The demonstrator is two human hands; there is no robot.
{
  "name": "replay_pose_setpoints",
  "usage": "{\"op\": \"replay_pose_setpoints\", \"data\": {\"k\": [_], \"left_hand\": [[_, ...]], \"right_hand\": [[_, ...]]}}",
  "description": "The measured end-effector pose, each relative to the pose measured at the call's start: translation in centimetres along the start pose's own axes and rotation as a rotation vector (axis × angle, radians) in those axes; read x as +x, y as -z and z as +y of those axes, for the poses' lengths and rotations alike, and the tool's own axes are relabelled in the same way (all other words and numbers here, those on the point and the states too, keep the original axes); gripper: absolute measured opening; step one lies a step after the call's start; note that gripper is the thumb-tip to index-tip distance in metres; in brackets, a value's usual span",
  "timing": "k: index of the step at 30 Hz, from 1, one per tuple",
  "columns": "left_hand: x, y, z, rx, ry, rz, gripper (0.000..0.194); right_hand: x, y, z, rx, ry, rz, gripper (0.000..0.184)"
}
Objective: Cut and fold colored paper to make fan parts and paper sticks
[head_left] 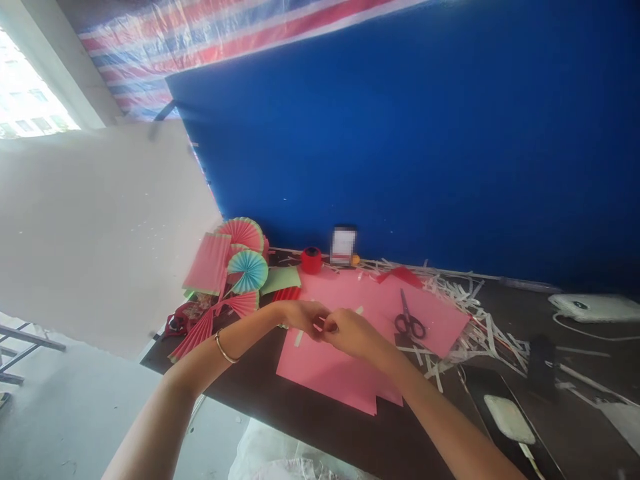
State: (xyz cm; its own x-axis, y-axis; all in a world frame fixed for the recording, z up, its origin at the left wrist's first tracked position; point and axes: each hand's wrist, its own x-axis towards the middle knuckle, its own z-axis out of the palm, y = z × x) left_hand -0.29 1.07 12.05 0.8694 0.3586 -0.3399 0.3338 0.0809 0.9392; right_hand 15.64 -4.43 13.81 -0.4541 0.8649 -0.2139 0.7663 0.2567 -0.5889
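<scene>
Meeting left hand (306,317) and right hand (347,330): are hovering over pink paper (330,377), fingers curling narrow; I can't tell whether they're holding anything.
Pink paper: is lying on the bench (250,373).
White label (344,241): is showing blurred, unreadable writing.

I can read no word, number or brand anywhere before me. Near the centre of the frame, a small, upright, dark-edged rectangular box (343,245) shows me a pale front panel, but it is blurred into square blocks above a reddish band, so I can't make out what is on it. At the right edge, I find no legible mark on the white, rounded, phone-like slab (595,307), nor, at lower right, on the white, rounded, cabled case (509,419).
</scene>
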Motion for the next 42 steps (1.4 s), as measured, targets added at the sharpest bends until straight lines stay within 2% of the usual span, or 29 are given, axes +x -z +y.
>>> {"op": "replay_pose_setpoints", "data": {"k": [6, 14, 20, 32, 38, 42], "left_hand": [[-0.2, 0.4, 1.0, -0.01, -0.035, -0.019, 0.033], [-0.7, 0.5, 1.9, 0.031, -0.058, -0.028, 0.029], [-0.5, 0.8, 1.2, 0.009, -0.016, -0.097, 0.038], [-0.9, 0.7, 1.1, -0.103, 0.041, -0.156, 0.043], [-1.0, 0.4, 0.8, -0.151, -0.032, -0.19, 0.069], [-1.0, 0.4, 0.7, -0.153, 0.003, -0.199, 0.08]], "right_hand": [[-0.2, 0.2, 0.7, 0.081, 0.021, -0.028, 0.03], [-1.0, 1.1, 0.2, 0.143, 0.101, -0.006, 0.031], [-0.9, 1.4, -0.1, 0.201, -0.001, 0.022, 0.028], [-0.5, 1.8, -0.1, 0.213, -0.013, -0.141, 0.023], [-0.6, 2.2, -1.0, 0.249, 0.03, -0.183, 0.018], [-0.5, 2.3, -1.2, 0.259, 0.025, -0.215, 0.016]]}}
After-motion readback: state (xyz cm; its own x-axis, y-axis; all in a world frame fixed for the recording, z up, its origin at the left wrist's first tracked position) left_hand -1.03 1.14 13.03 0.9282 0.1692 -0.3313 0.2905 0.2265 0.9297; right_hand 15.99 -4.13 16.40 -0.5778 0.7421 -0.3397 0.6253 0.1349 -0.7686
